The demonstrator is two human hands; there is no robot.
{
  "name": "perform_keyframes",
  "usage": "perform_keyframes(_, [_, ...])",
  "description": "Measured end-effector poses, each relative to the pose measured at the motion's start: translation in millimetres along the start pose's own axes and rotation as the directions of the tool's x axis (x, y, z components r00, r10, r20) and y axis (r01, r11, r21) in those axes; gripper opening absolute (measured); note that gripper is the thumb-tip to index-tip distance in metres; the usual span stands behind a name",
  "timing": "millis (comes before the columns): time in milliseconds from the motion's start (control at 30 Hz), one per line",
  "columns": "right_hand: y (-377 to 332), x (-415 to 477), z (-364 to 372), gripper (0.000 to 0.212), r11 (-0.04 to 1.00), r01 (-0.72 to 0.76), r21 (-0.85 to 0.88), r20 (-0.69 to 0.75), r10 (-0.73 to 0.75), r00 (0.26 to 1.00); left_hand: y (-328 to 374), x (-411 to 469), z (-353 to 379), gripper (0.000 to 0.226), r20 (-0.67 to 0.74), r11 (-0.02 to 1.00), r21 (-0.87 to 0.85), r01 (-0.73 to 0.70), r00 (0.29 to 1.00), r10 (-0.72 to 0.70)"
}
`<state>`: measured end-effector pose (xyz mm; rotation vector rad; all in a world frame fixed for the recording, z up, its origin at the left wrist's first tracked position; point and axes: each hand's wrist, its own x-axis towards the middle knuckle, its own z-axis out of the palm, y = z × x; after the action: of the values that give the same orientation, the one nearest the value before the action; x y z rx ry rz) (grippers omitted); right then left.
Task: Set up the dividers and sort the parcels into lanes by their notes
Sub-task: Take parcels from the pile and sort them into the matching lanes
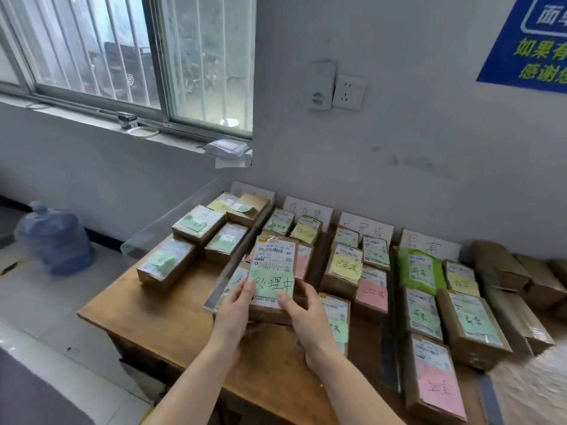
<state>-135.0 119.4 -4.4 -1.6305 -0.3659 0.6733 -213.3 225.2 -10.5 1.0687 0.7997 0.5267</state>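
A grey wall (pixel 399 148) fills the back, with a barred window (pixel 122 56) at its left and a blue poster (pixel 534 41) at the upper right corner. Below it a wooden table (pixel 171 326) carries rows of brown parcels running from the wall toward the person, each with a coloured note stuck on top. The leftmost row (pixel 199 225) bears mostly green notes, and the rightmost row (pixel 472 320) has green, yellow and pink ones. A blue water jug (pixel 55 237) stands on the floor left of the table. A clear divider (pixel 171 222) stands upright along the table's left edge, and a second clear divider (pixel 228 280) runs between the first two rows (its near end sits just beside the left wrist). White label cards (pixel 366 228) lean against the wall at the head of the rows. The held parcel (pixel 273 265) is raised over the second row, tilted up toward the camera. The left hand (pixel 234 311) grips its lower left side and the right hand (pixel 306 314) grips its lower right, thumbs on the front and fingers curled behind. Its green note (pixel 273 285) sits between the two thumbs, handwritten characters facing up.
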Motion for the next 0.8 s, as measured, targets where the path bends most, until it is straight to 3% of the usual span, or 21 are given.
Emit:
perform_keyframes(200, [-7,18,75,0.041,0.998,-0.024,0.065,-0.008,0.025,1.0,31,31,-63,0.016,0.039,0.994,0.096,-0.054,0.998,0.05])
perform_keyframes(367, [-7,40,122,0.037,0.992,-0.077,0.099,0.012,0.076,0.997,47,56,-103,0.025,-0.036,0.982,0.177,-0.069,0.996,0.077])
perform_keyframes(600, [-1,69,181,0.049,0.994,-0.086,0.072,0.028,0.084,0.996,57,93,-142,0.02,-0.134,0.977,0.207,-0.04,0.989,0.069])
perform_keyframes(800, [5,96,210,0.05,0.983,-0.179,0.044,-0.008,0.18,0.984,61,133,-175,0.019,-0.153,0.957,0.29,-0.01,0.986,0.057])
